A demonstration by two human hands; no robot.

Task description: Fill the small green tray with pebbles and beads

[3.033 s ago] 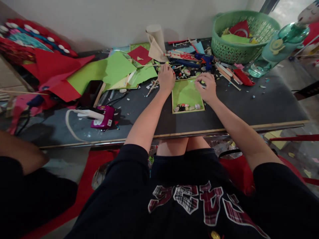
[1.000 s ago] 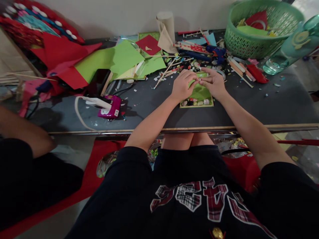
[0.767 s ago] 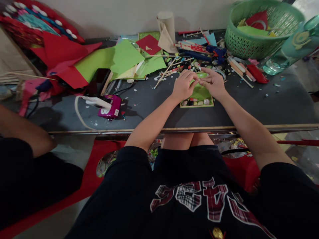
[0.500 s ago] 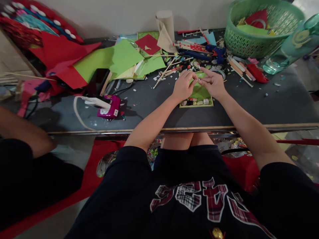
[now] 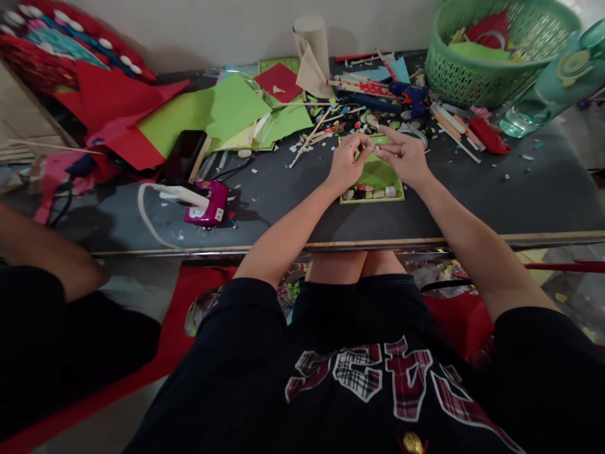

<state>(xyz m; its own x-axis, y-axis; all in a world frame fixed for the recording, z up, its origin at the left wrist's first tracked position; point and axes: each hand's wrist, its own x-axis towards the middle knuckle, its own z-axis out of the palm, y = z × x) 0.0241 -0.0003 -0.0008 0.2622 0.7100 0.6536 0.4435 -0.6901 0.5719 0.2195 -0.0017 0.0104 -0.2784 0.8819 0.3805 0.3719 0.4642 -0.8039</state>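
Left hand [image 5: 350, 162]: fingers bent, grip unclear
Right hand [image 5: 407, 159]: same
Framed panel [image 5: 378, 173]: 1, under both
Pebble row [image 5: 369, 194]: 1

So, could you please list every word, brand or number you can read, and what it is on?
Nothing reads with certainty.
Wearer's dark shirt: large plaid characters, skewed, not surely readable.
Purple block: small white patches, too small to read.
Teal bottle: round emblem, no legible wording.
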